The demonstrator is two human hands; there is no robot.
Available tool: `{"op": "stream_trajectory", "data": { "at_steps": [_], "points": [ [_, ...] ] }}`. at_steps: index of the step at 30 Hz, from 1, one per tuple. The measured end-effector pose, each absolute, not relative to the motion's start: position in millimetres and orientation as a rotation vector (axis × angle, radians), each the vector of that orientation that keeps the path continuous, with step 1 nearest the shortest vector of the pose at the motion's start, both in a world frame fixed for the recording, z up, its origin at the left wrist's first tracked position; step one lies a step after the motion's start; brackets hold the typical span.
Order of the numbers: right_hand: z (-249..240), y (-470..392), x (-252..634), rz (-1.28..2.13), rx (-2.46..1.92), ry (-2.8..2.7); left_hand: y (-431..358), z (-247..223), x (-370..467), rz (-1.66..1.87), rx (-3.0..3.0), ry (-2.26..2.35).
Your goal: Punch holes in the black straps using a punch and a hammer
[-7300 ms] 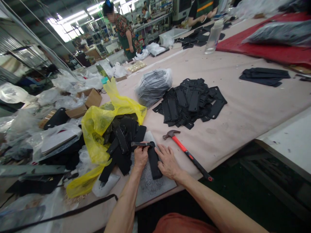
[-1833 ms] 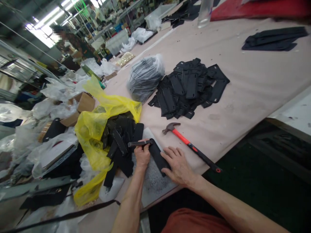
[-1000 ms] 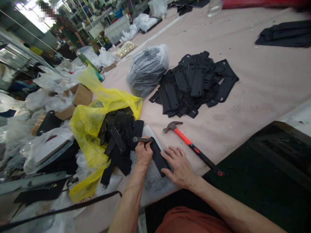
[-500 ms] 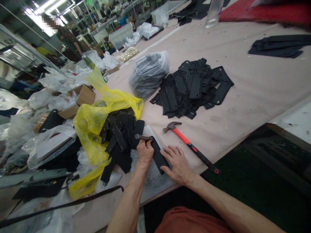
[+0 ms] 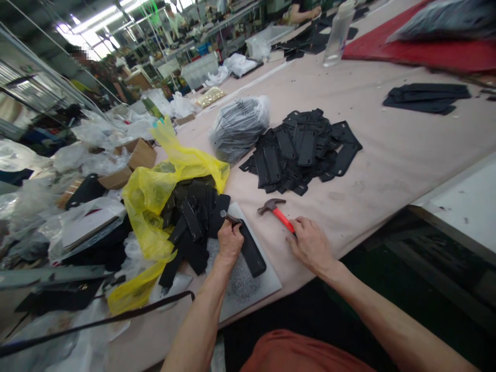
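Note:
My left hand is closed round a metal hand punch, whose end rests by the top of a black strip. That strip lies on a pale board covered in scuffs or dark specks. My right hand is wrapped over the handle of a claw hammer with a red and black grip. The hammer lies on the table, its head pointing away to the left, and my palm hides the lower handle.
Left of the board, black strips spill from a yellow plastic bag. Beyond it sit a filled clear bag and a heap of slotted black pieces. A bottle stands far off; a person's arm shows behind.
My right hand has left the black strip and moved right onto the hammer's handle. My left hand stays at the strip with the punch. The view has tilted up slightly.

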State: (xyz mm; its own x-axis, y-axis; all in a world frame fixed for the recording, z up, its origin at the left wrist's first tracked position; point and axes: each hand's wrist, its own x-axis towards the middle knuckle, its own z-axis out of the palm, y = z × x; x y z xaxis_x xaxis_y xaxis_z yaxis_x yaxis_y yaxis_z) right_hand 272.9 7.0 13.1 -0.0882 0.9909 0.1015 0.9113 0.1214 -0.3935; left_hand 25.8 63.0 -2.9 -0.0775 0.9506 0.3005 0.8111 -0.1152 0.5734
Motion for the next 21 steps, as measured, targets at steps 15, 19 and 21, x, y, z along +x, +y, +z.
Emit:
{"op": "stream_trajectory", "data": {
  "at_steps": [15, 19, 21],
  "points": [
    [5, 20, 280, 2.122, -1.473, -0.654, 57, 6, 28, 1.012, 1.932, 1.846],
    [4, 16, 277, 2.053, -1.577, -0.683, 56, 9, 28, 1.012, 1.896, 1.851],
    [6, 17, 274, 2.005, -1.648, -0.719, 56, 9, 27, 1.011, 1.876, 1.848]
  ]
}}
